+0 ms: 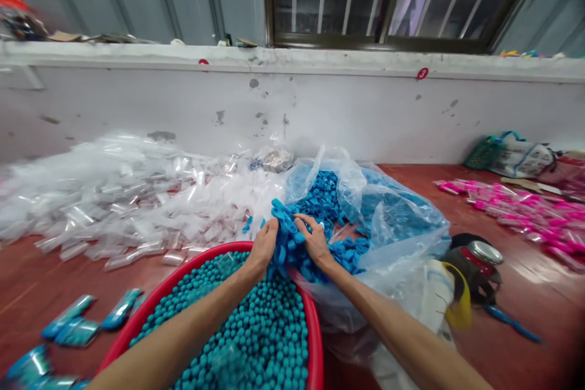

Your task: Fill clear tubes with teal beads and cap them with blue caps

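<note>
Both hands are at the near edge of a clear plastic bag (388,237) full of small blue plastic pieces (326,195). A bunch of these blue pieces (284,225) is held between my hands above the far rim of a red basin (315,323). My left hand (264,245) is closed against the bunch's left side. From the right, my right hand (315,241) grips the bunch with curled fingers. Teal round beads (269,323) fill the basin under my forearms, and a few small clear packets lie among them. The pieces' exact kind is too small to make out.
Many clear empty pouches (150,195) are heaped at the left by the white wall (347,109). Filled blue packets (73,323) lie front left. Pink packets (525,213) and bags (521,155) are at the right. A dark object with a silvery lid (484,253) stands nearer.
</note>
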